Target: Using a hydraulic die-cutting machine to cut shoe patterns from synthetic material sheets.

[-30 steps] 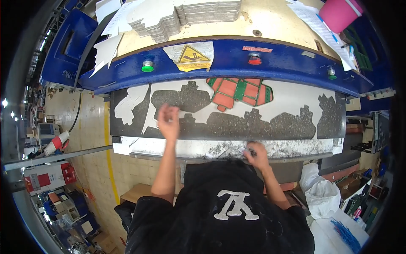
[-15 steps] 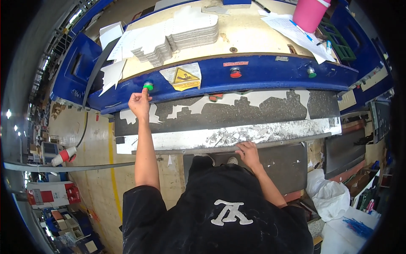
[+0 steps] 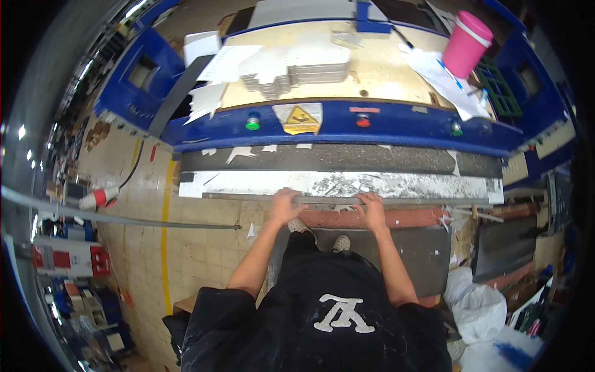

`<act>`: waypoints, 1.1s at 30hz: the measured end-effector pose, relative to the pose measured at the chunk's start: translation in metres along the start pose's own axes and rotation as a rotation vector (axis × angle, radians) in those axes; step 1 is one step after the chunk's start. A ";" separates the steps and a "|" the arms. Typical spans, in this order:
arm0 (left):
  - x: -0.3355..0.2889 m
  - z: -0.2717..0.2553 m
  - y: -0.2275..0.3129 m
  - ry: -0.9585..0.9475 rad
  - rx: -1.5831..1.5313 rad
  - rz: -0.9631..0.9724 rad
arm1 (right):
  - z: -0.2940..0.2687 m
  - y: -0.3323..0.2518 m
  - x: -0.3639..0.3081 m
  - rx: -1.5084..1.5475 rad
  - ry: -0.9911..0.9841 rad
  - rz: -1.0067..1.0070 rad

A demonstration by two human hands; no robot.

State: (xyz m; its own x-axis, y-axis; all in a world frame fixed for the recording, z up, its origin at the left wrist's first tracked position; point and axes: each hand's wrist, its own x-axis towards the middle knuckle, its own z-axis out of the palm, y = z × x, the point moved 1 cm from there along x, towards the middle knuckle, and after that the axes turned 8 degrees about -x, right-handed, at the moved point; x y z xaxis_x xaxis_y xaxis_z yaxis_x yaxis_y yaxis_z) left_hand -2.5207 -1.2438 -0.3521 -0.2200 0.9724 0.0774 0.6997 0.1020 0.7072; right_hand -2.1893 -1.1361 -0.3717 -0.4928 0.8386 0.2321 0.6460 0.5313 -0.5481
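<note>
My left hand (image 3: pixel 284 207) and my right hand (image 3: pixel 372 211) both grip the near edge bar (image 3: pixel 328 201) of a sliding board, fingers over its top, a short gap between them. Behind the bar runs a white, grey-smudged strip (image 3: pixel 260 184), then a dark mat (image 3: pixel 347 160) with white scraps along its far side. The mat's far part is hidden under a blue machine beam (image 3: pixel 403 133). On the beam are a green button (image 3: pixel 252 122) at left, a red button (image 3: pixel 362 121) in the middle and another green button (image 3: pixel 457 129) at right.
On the pale top (image 3: pixel 390 77) lie a stack of cut grey-white pieces (image 3: pixel 316 67), paper sheets (image 3: pixel 427 68) with pens, and a pink lidded container (image 3: pixel 466 46). A thin rail (image 3: pixel 155 222) juts in from the left. White bags (image 3: pixel 477 310) lie at lower right.
My left hand has left the green button and come down to the edge bar. My right hand now grips the bar. The board sits farther under the beam, and the view has shifted.
</note>
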 end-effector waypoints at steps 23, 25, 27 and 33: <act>-0.002 0.017 0.005 0.004 0.139 -0.103 | 0.010 -0.002 0.021 -0.119 -0.084 0.011; 0.006 0.014 0.001 0.006 0.149 -0.084 | 0.012 0.001 0.024 -0.156 -0.040 -0.059; -0.004 0.018 -0.007 -0.062 0.112 -0.047 | 0.017 0.007 0.013 -0.131 -0.063 -0.019; -0.015 -0.108 -0.118 0.148 -0.150 0.026 | 0.045 0.001 -0.065 -0.068 -0.052 0.000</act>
State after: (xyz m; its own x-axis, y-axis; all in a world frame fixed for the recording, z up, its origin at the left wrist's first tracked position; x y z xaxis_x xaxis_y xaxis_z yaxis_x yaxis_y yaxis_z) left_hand -2.6733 -1.2930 -0.3604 -0.3085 0.9319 0.1910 0.5993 0.0345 0.7998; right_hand -2.1831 -1.1953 -0.4232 -0.5209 0.8324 0.1889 0.6836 0.5394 -0.4917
